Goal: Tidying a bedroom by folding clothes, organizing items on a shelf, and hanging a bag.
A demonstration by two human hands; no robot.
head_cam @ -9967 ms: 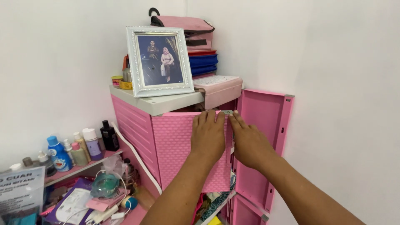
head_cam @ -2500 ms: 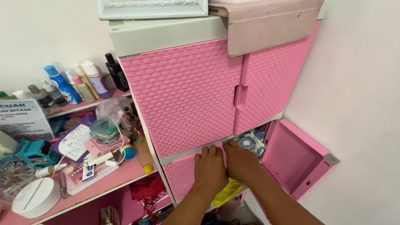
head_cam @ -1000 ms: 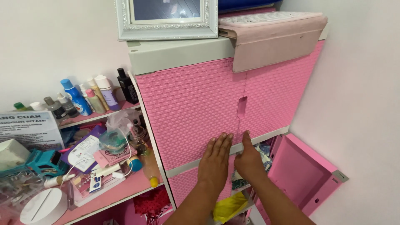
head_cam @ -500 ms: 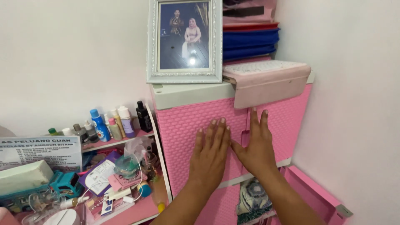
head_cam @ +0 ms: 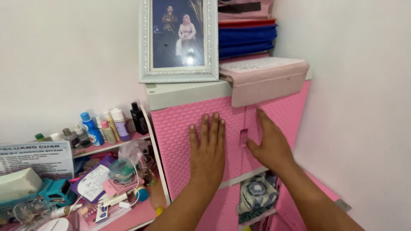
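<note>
A pink woven-pattern plastic cabinet (head_cam: 180, 128) with a grey top stands in the room's corner. Both upper doors sit shut. My left hand (head_cam: 208, 147) lies flat, fingers spread, on the left upper door. My right hand (head_cam: 270, 145) presses flat on the right upper door (head_cam: 284, 115), thumb near the slot handle (head_cam: 243, 137) between the doors. Neither hand holds anything. Below, the lower right door (head_cam: 299, 201) hangs open, showing folded patterned cloth (head_cam: 257, 194) inside.
On the cabinet top lean a silver-framed photo (head_cam: 177, 40), a pink case with a keyboard (head_cam: 265, 75), and stacked blue and red folders (head_cam: 246, 36). Left, pink shelves hold bottles (head_cam: 107, 126), a printed sign (head_cam: 36, 160), a teal toy truck (head_cam: 53, 192) and clutter. A white wall (head_cam: 364, 107) stands right.
Over ten seconds the upper doors went from open to shut. In the last second my hands rose from the lower shelf edge onto the upper doors, then shifted slightly left and up.
</note>
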